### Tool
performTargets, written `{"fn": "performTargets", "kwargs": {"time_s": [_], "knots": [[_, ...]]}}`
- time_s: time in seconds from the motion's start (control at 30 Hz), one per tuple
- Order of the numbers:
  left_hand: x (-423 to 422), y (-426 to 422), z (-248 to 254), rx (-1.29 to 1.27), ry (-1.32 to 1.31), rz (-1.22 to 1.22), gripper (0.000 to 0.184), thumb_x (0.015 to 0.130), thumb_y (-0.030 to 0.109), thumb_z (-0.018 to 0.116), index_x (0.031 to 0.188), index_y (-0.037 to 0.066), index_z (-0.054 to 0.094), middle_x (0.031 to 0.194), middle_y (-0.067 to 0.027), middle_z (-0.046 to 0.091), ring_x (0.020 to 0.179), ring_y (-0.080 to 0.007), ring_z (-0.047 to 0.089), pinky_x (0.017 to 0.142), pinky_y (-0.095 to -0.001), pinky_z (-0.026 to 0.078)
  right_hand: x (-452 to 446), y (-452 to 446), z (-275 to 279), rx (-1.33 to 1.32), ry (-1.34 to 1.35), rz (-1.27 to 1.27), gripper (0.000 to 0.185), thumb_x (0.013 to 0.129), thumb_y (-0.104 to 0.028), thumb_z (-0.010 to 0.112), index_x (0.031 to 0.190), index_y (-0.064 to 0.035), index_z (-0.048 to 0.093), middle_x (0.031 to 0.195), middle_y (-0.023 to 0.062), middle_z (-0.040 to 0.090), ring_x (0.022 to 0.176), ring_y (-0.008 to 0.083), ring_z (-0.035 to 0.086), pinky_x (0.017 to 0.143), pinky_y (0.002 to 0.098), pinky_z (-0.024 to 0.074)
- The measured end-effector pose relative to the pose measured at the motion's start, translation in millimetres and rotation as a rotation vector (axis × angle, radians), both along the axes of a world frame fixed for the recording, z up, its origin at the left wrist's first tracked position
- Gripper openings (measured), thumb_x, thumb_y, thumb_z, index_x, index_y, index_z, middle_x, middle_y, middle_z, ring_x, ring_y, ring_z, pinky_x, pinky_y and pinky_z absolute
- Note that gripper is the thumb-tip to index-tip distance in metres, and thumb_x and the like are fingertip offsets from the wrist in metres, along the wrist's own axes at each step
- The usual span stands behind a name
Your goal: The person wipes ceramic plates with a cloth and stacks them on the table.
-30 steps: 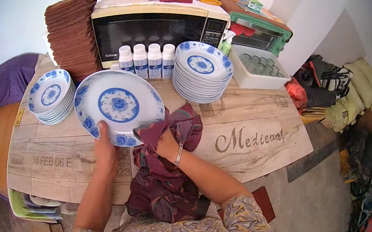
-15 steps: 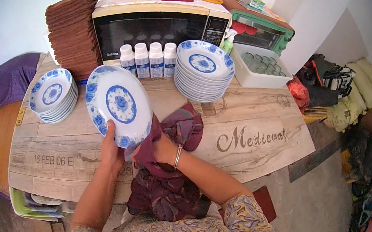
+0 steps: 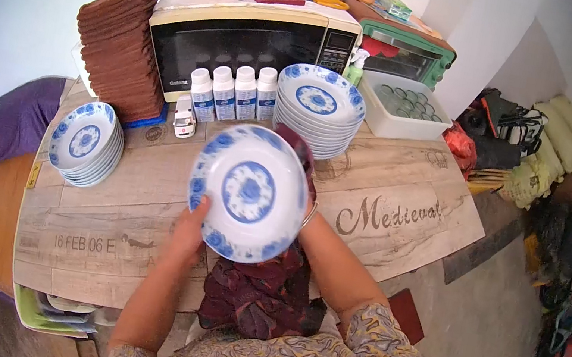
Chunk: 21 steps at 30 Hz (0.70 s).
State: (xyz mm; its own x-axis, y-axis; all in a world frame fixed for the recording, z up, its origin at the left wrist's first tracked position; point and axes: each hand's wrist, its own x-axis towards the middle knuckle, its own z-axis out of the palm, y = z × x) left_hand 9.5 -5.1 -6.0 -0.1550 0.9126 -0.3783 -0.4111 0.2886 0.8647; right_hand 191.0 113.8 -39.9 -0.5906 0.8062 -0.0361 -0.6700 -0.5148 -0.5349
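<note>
My left hand [image 3: 191, 227] is closed on the left rim of a round white plate [image 3: 285, 186] with blue flowers, thumb on its front face. The plate is raised over the table and tilted toward me. Behind its right side is my right hand [image 3: 308, 211], mostly hidden, with a dark maroon patterned cloth [image 3: 306, 161] gathered at it against the plate's back. More of this cloth hangs below the plate over my lap. Past the plate, a tall stack of similar plates [image 3: 315, 119] stands on the table. Smaller blue-flowered dishes [image 3: 84, 141] are stacked at the left.
Several white bottles [image 3: 224, 96] stand before a microwave [image 3: 236, 49]. Beside them is a white toy van [image 3: 185, 118]. Folded brown towels [image 3: 117, 37] rise at the back left. A white tub [image 3: 402, 126] of glasses sits right of the plates, near a green toaster oven [image 3: 397, 57].
The plate has moved right and turned to face me more squarely. My right hand and the cloth have gone from its lower right edge to behind it. The toy van has come into sight.
</note>
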Motion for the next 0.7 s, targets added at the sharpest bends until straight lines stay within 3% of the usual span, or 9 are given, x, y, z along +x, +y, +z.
{"fn": "performTargets", "kwargs": {"time_s": [0.03,0.07,0.13,0.27,0.33,0.4,0.47,0.57,0.7], "knots": [[1.5,-1.0,5.1,-0.062,0.146,-0.08,0.05,0.087,0.034,0.051,0.121,-0.002,0.041,0.111,-0.0111,0.054,0.098,-0.0185,0.053,0.081,-0.0332,0.044,-4.9,-5.1,-4.1,-0.112,0.079,0.037,0.026,0.083,-0.012,0.051,0.107,-0.001,0.053,0.105,0.013,0.058,0.098,0.0241,0.054,0.085,0.0336,0.0433],[3.3,-0.6,1.9,-0.013,0.059,-0.053,0.05,0.087,0.034,0.051,0.122,-0.001,0.04,0.111,-0.0112,0.054,0.098,-0.0188,0.053,0.081,-0.0335,0.044,-11.0,-9.7,-7.3,0.151,-0.121,0.036,0.027,0.082,-0.012,0.052,0.107,-0.0007,0.053,0.105,0.0137,0.058,0.098,0.025,0.054,0.086,0.0339,0.0429],[5.2,0.6,-8.2,0.083,-0.11,0.002,0.05,0.087,0.034,0.051,0.123,0.0,0.04,0.112,-0.0113,0.053,0.1,-0.0194,0.052,0.082,-0.0341,0.044,-22.5,-24.7,-4.9,0.991,-0.786,-0.123,0.03,0.08,-0.012,0.054,0.107,0.0,0.053,0.106,0.015,0.058,0.098,0.0268,0.054,0.087,0.0345,0.0421],[-4.1,3.8,-6.9,0.133,-0.241,0.14,0.047,0.089,0.032,0.047,0.124,0.003,0.037,0.113,-0.011,0.053,0.101,-0.0211,0.053,0.083,-0.0351,0.044,-34.6,-36.6,-5.3,1.745,-1.026,-0.293,0.035,0.077,-0.012,0.057,0.108,0.0013,0.052,0.106,0.0177,0.057,0.099,0.0304,0.054,0.09,0.0358,0.0405],[-11.2,3.2,1.5,0.221,-0.251,0.184,0.045,0.09,0.03,0.045,0.125,0.003,0.036,0.114,-0.0108,0.052,0.101,-0.0217,0.053,0.084,-0.0355,0.044,-35.9,-43.5,7.5,1.655,-1.002,-0.296,0.038,0.075,-0.012,0.059,0.109,0.002,0.052,0.106,0.0191,0.057,0.099,0.0321,0.054,0.091,0.0364,0.0397],[-18.2,5.5,-4.2,0.19,-0.242,0.198,0.043,0.091,0.027,0.043,0.126,0.004,0.036,0.115,-0.0103,0.052,0.103,-0.0213,0.052,0.086,-0.0354,0.043,-30.8,-53.5,38.3,1.198,-0.875,-0.218,0.047,0.069,-0.017,0.065,0.11,0.0018,0.051,0.11,0.0215,0.054,0.104,0.0338,0.05,0.094,0.0369,0.0367],[-18.0,4.9,0.5,0.203,-0.163,0.219,0.043,0.091,0.027,0.043,0.126,0.004,0.036,0.116,-0.0101,0.051,0.104,-0.0207,0.051,0.086,-0.0344,0.042,-27.7,-41.9,26.8,1.232,-0.955,-0.311,0.051,0.068,-0.018,0.067,0.112,0.0012,0.05,0.114,0.0206,0.052,0.107,0.0318,0.049,0.094,0.0362,0.0359],[-16.0,0.2,11.0,0.12,0.105,0.09,0.043,0.091,0.027,0.043,0.126,0.003,0.037,0.118,-0.0099,0.05,0.105,-0.0196,0.05,0.088,-0.032,0.04,-13.9,-17.8,8.6,1.591,-1.167,-0.65,0.052,0.07,-0.019,0.066,0.114,0.0007,0.048,0.115,0.0196,0.051,0.107,0.0303,0.049,0.094,0.0358,0.0357],[-2.4,-1.3,6.6,0.142,0.068,0.049,0.045,0.091,0.029,0.044,0.126,0.002,0.037,0.117,-0.0108,0.05,0.107,-0.0182,0.047,0.09,-0.0305,0.037,-10.8,-14.0,1.3,1.313,-1.069,-0.303,0.05,0.07,-0.019,0.065,0.113,0.0005,0.049,0.114,0.0193,0.052,0.106,0.0305,0.05,0.094,0.036,0.0363]]}}
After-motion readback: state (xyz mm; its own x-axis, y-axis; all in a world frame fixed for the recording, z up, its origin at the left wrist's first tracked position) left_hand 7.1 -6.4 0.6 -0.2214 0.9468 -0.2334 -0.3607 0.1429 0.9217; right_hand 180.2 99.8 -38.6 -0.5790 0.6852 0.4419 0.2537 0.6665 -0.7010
